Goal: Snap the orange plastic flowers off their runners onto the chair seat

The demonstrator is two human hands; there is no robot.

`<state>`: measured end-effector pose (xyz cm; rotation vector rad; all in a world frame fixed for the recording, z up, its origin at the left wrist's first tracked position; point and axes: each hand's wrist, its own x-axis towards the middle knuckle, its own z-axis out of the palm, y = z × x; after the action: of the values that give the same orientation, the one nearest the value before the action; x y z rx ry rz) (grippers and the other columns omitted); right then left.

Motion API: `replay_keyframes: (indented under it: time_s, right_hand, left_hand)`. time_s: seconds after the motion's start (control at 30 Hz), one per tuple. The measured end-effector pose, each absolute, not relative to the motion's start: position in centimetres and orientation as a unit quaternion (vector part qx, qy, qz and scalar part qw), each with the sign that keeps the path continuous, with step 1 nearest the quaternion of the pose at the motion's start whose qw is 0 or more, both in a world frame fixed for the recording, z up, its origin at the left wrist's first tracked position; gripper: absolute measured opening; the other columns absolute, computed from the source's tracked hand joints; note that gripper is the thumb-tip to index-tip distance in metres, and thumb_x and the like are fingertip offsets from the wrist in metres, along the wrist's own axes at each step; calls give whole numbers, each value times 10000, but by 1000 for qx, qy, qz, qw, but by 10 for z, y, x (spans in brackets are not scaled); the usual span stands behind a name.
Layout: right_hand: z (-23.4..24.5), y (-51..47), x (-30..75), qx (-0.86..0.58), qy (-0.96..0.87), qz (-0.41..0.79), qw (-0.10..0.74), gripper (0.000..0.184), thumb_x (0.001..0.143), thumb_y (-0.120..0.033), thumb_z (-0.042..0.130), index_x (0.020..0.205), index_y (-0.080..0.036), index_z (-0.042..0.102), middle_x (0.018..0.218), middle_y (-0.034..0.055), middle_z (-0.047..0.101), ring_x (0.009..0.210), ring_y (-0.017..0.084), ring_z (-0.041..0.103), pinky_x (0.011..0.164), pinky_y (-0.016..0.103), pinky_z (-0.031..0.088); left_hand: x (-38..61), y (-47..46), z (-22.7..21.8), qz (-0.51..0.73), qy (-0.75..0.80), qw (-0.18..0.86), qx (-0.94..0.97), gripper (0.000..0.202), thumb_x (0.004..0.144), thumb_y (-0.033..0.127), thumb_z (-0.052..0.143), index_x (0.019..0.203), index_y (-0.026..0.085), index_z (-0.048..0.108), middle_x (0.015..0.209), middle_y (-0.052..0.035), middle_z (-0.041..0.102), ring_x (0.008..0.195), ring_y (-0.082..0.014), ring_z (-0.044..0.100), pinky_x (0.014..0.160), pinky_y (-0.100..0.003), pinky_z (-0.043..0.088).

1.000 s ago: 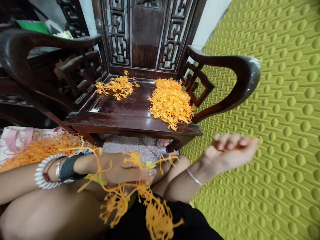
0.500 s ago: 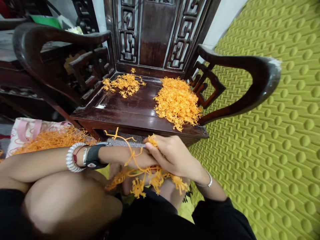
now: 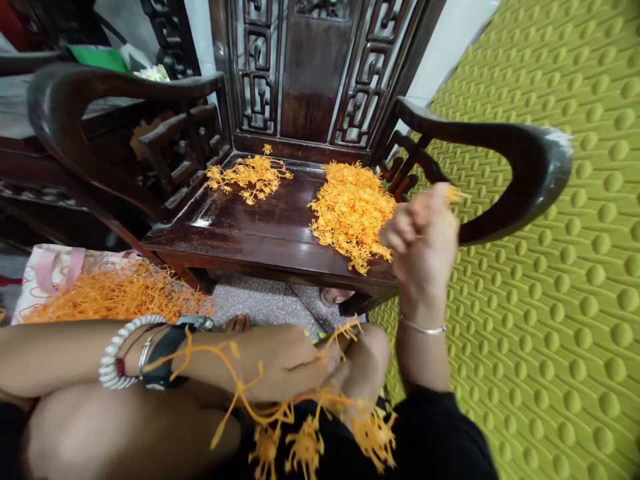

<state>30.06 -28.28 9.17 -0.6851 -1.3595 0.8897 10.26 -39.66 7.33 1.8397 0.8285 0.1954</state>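
In the head view, the left hand (image 3: 295, 363) is gripping an orange spray (image 3: 306, 445) before the chair (image 3: 270, 217), fingertips hidden. The right hand (image 3: 423, 230) is hovering near the chair's armrest (image 3: 537, 170), curled fingers pinching an orange bit (image 3: 456, 195). An orange pile (image 3: 353, 210) is lying on the chair.

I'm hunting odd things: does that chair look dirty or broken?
Yes: a whitish patch on the right armrest and a white mark on the left of the seat. They look odd against dark wood; wear or dirt, I can't tell.
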Motion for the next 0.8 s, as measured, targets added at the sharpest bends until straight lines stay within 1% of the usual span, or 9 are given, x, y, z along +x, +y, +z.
replay_keyframes:
  time_s: [0.07,0.2,0.27,0.37,0.47,0.57,0.67,0.73,0.8]
  right_hand:
    - [92,-242,301,-376,-681,302,551,541,875,-611,423,548,-223,235,484,-77,191,395,65,215,407,238,200]
    - [83,-158,315,-592,-710,-8,380,468,919,-451,437,533,-196,367,535,12,390,613,149,471,634,333,364]
    - [78,-127,329,-661,-695,-54,278,435,915,-443,440,602,-146,494,653,110,526,799,244,545,738,419,390]
    - [70,-101,345,-689,-701,-31,180,528,867,-549,471,700,-66,602,832,230,604,998,360,522,868,574,351]
    - [63,-102,347,-659,-727,-55,183,611,874,-608,405,775,-54,645,982,259,613,1094,386,482,967,656,242]
    - [69,-126,339,-611,-727,-117,291,579,907,-573,365,882,-70,651,1083,236,596,1135,347,471,1040,583,219]
    - [84,-172,322,-488,-777,43,395,592,925,-591,278,900,-120,638,964,158,629,957,242,570,915,427,409]
    - [92,-210,308,-338,-851,244,319,646,931,-609,183,884,-143,629,846,97,639,791,169,588,764,333,467]
    - [95,-247,295,-203,-902,337,181,533,932,-570,305,816,-156,619,723,30,612,656,113,546,650,258,445]
  left_hand:
    - [102,-388,73,91,360,562,740,510,957,425,313,530,156,390,473,47,342,454,-69,313,465,-225,229]
    - [109,-364,70,198,391,627,645,538,954,499,278,594,150,474,545,28,452,516,-88,392,541,-223,320]
    - [115,-355,68,223,394,648,613,548,960,486,267,587,147,483,533,32,428,500,-87,365,546,-229,321]
    - [123,-349,64,243,394,664,587,546,979,398,245,564,140,489,522,30,408,489,-82,349,550,-228,318]
    - [126,-349,61,243,372,658,609,542,970,434,274,590,135,519,542,18,448,495,-85,376,536,-230,319]
    - [124,-351,58,228,362,640,639,570,933,560,307,637,135,545,540,17,471,482,-90,380,511,-236,309]
    - [122,-351,56,223,361,628,652,578,915,606,312,664,138,538,553,23,470,499,-90,379,525,-234,317]
    - [121,-350,57,218,358,622,661,571,915,606,312,682,137,540,567,26,464,515,-90,370,544,-236,327]
    - [119,-350,62,219,350,611,676,585,915,608,302,676,133,544,597,9,492,547,-99,400,580,-245,348]
